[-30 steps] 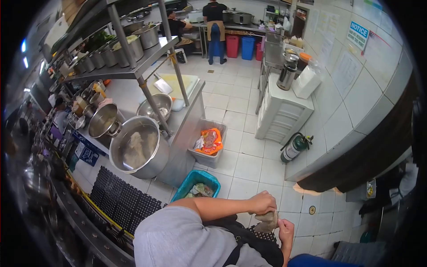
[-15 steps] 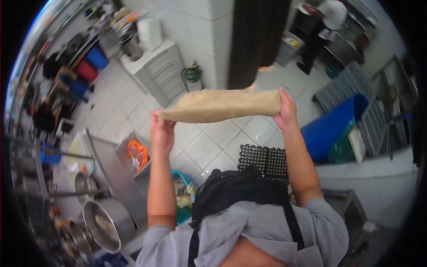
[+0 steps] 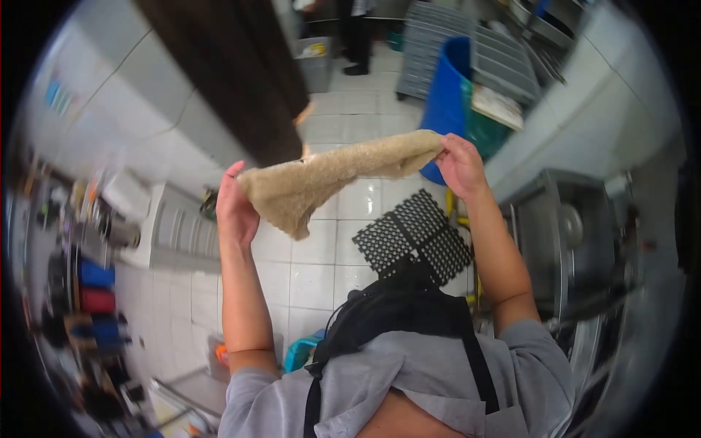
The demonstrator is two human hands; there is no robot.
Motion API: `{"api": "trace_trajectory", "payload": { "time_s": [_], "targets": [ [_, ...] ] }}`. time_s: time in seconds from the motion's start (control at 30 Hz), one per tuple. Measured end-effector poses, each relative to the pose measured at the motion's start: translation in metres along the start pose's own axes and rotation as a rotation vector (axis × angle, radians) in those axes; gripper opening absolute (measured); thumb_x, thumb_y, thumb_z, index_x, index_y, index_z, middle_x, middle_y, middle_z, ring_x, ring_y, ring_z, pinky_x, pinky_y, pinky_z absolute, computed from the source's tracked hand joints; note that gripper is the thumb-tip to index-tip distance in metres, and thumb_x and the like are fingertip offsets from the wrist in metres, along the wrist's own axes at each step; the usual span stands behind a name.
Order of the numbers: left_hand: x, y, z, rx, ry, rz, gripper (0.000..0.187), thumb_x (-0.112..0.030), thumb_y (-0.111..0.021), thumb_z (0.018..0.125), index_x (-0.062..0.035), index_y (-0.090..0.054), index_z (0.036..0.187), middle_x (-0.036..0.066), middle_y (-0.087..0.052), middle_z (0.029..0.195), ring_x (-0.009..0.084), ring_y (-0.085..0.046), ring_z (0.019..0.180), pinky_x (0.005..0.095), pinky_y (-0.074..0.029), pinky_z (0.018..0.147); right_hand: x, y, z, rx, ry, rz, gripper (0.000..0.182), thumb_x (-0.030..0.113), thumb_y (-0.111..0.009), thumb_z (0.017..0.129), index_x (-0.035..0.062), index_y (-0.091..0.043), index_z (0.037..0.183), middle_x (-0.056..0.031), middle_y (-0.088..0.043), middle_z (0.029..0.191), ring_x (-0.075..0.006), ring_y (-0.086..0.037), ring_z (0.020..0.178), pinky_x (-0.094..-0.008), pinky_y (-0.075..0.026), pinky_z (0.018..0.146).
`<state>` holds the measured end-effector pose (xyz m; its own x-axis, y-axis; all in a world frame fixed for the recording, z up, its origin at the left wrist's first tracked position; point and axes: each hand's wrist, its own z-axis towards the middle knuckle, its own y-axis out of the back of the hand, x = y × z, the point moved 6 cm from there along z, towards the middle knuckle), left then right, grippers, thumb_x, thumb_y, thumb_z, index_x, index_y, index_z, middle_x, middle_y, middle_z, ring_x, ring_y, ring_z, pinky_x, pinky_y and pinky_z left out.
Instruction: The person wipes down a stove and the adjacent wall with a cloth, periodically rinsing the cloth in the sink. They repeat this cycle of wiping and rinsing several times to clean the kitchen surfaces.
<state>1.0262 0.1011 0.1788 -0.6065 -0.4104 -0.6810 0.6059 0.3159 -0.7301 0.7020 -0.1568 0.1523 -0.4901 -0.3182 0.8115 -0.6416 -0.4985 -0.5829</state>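
A beige cloth (image 3: 343, 164) is stretched in the air in front of me, folded lengthwise, with one loose corner drooping near its left end. My left hand (image 3: 237, 208) grips that left end; its fingertips are partly behind the fabric. At the other end my right hand (image 3: 461, 166) pinches the upper corner between thumb and fingers. Both arms are held out ahead of my grey shirt and black apron (image 3: 398, 321). Below the cloth lies the tiled floor (image 3: 314, 285).
A black perforated rubber mat (image 3: 412, 237) lies on the floor. Ahead stand a blue barrel (image 3: 442, 87) and a grey bin (image 3: 314, 69), with a person's dark-clothed legs (image 3: 355, 36) beyond. A metal sink (image 3: 569, 241) is at my right, a white drawer cabinet (image 3: 186, 230) at my left, a dark curtain-like panel (image 3: 241, 66) ahead-left.
My view has turned to the right, bringing the barrel and sink nearer the middle. The cloth now tilts up to the right, and its left part hangs lower. Both hands keep hold.
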Motion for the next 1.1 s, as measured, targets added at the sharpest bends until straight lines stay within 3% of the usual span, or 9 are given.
{"api": "trace_trajectory", "payload": {
  "time_s": [0.1,0.33,0.47,0.6,0.67,0.73,0.8,1.0,1.1],
  "targets": [
    [0.059,-0.026,0.036,0.174,-0.016,0.600,0.033,0.008,-0.072,0.080,-0.0036,-0.060,0.109,0.006,-0.065,0.105,0.0113,-0.062,0.094,0.0281,-0.049,0.089,0.021,0.076,-0.044,-0.008,0.146,0.013,0.025,-0.003,-0.058,0.087,0.0103,-0.047,0.069,-0.0029,-0.059,0.080,-0.0147,-0.056,0.082,-0.0288,-0.042,0.083],
    [0.210,-0.115,0.048,0.739,-0.140,1.649,0.029,-0.010,-0.077,0.074,-0.0047,-0.072,0.102,0.013,-0.068,0.100,0.0318,-0.061,0.086,0.0377,-0.049,0.083,0.044,0.195,-0.201,-0.686,0.150,-0.309,0.017,-0.009,-0.055,0.079,0.0046,-0.063,0.085,-0.0039,-0.063,0.086,-0.0129,-0.056,0.074,-0.0288,-0.046,0.070],
    [0.281,-0.159,0.053,1.034,-0.479,1.463,0.012,-0.007,-0.070,0.078,-0.0033,-0.073,0.089,0.016,-0.068,0.093,0.0354,-0.060,0.087,0.0404,-0.049,0.084,0.028,0.262,-0.278,-0.681,-0.146,-0.921,0.025,-0.001,-0.061,0.078,0.0069,-0.072,0.100,-0.0038,-0.070,0.099,-0.0130,-0.063,0.084,-0.0276,-0.050,0.078],
    [0.361,-0.196,0.061,0.983,0.396,1.200,0.017,-0.013,-0.062,0.092,0.0022,-0.071,0.093,0.009,-0.071,0.087,0.0219,-0.066,0.080,0.0295,-0.049,0.077,0.040,0.276,-0.327,-0.558,-0.103,-1.331,0.020,0.022,-0.074,0.077,0.0045,-0.067,0.085,-0.0128,-0.064,0.090,-0.0269,-0.062,0.089,-0.0380,-0.050,0.077],
    [0.395,-0.219,0.066,1.052,0.525,1.181,0.021,-0.016,-0.060,0.094,0.0030,-0.071,0.096,0.009,-0.072,0.090,0.0198,-0.067,0.080,0.0284,-0.051,0.074,0.037,0.312,-0.345,-0.670,-0.053,-1.359,0.024,0.026,-0.074,0.076,0.0049,-0.064,0.078,-0.0148,-0.060,0.088,-0.0348,-0.060,0.087,-0.0435,-0.048,0.074],
    [0.429,-0.253,0.055,1.103,0.665,1.167,0.026,-0.019,-0.058,0.097,0.0038,-0.070,0.099,0.009,-0.072,0.092,0.0178,-0.068,0.080,0.0273,-0.052,0.071,0.072,0.317,-0.354,-0.683,0.192,-1.439,0.022,0.025,-0.072,0.076,0.0049,-0.064,0.078,-0.0122,-0.061,0.082,-0.0263,-0.061,0.080,-0.0397,-0.047,0.069],
    [0.456,-0.290,0.024,0.904,0.954,0.875,0.027,-0.020,-0.057,0.098,0.0046,-0.068,0.100,0.010,-0.072,0.090,0.0185,-0.068,0.074,0.0290,-0.054,0.063,0.101,0.320,-0.362,-0.725,-0.291,-0.861,0.023,0.025,-0.068,0.080,0.0030,-0.065,0.078,-0.0066,-0.061,0.073,-0.0155,-0.059,0.073,-0.0339,-0.049,0.067],
    [0.583,-0.358,-0.078,1.083,1.194,0.751,0.042,-0.035,-0.053,0.101,0.0025,-0.062,0.117,0.012,-0.070,0.104,0.0212,-0.070,0.089,0.0347,-0.059,0.070,0.118,0.332,-0.339,-0.845,-0.119,-0.438,0.024,0.024,-0.066,0.086,-0.0003,-0.067,0.087,-0.0023,-0.065,0.075,-0.0102,-0.058,0.072,-0.0309,-0.050,0.066],
    [0.641,-0.385,-0.110,1.165,1.228,0.767,0.036,-0.031,-0.055,0.101,0.0016,-0.063,0.114,0.009,-0.070,0.100,0.0175,-0.067,0.089,0.0315,-0.056,0.073,0.134,0.323,-0.322,-0.651,-0.031,-0.964,0.023,0.020,-0.062,0.092,-0.0026,-0.065,0.096,-0.0060,-0.069,0.089,-0.0149,-0.065,0.086,-0.0325,-0.052,0.078]
  ]
}}
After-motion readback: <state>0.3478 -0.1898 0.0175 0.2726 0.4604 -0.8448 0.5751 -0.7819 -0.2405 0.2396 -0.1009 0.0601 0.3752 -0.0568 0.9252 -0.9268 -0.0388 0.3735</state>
